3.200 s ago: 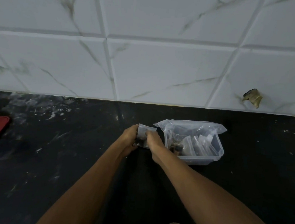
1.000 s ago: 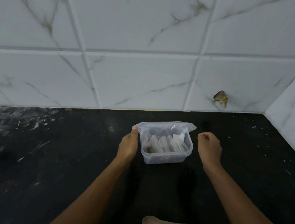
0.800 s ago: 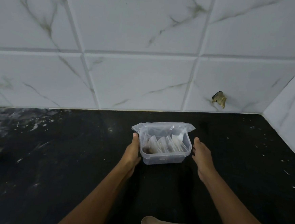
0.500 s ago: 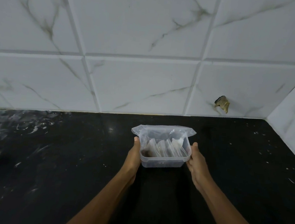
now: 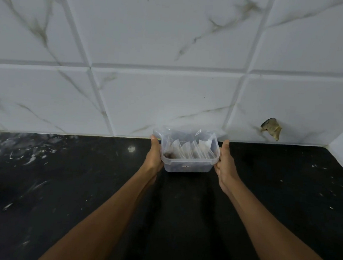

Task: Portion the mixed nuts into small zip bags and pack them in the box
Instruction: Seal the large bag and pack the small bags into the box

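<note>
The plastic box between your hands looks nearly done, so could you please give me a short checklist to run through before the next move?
1. Left hand on the left side of the plastic box: ok.
2. Right hand on its right side: ok.
3. Small zip bags standing inside the box: ok.
4. Large clear bag tucked inside the rim: not ok, it bulges over the back edge.
5. Lid ready: cannot tell, none in view.
6. Box resting on the black counter or lifted: cannot tell.

Clear box (image 5: 188, 168); black white-flecked counter (image 5: 59, 182); white, brown-veined wall tiles (image 5: 163, 37)
</note>
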`<state>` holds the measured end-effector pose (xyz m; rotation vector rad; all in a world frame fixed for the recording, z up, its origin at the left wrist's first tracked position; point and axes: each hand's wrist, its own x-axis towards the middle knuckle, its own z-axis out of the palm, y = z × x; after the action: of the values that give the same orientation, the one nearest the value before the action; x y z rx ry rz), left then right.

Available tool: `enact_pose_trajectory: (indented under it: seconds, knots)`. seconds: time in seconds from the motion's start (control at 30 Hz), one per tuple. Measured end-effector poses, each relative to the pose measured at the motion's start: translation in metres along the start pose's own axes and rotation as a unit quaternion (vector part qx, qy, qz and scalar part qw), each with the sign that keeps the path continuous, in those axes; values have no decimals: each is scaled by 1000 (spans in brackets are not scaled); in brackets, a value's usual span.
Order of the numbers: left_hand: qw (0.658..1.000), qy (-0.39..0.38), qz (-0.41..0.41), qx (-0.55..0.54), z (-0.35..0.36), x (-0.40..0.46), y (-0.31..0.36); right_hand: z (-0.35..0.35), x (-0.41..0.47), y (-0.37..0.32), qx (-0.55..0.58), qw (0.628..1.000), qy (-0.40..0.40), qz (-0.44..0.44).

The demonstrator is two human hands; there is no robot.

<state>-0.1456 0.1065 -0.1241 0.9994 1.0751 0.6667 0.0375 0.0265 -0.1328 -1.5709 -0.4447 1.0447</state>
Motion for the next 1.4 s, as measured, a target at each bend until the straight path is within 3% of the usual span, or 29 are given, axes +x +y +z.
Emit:
enact_pose_trajectory:
  seconds: [0.6, 0.83, 1.07, 1.2, 1.4]
  knots:
    - [1000, 22, 2, 4, -2, 25, -3, 3, 27, 7, -10, 1000, -14, -3]
    - [997, 56, -53, 5, -20, -42, -25, -28, -31, 16, -23, 1000, 1, 8]
    - [995, 20, -96, 32, -40, -133, -71, -60, -122, 34, -88, 995, -50, 11]
    - [992, -11, -121, 40, -41, -182, -94, -71, -164, 57, -253, 960, -118, -22]
    - [989, -14, -146, 16, -34, -231, -126, -76, -207, 100, -459, 856, -233, -55]
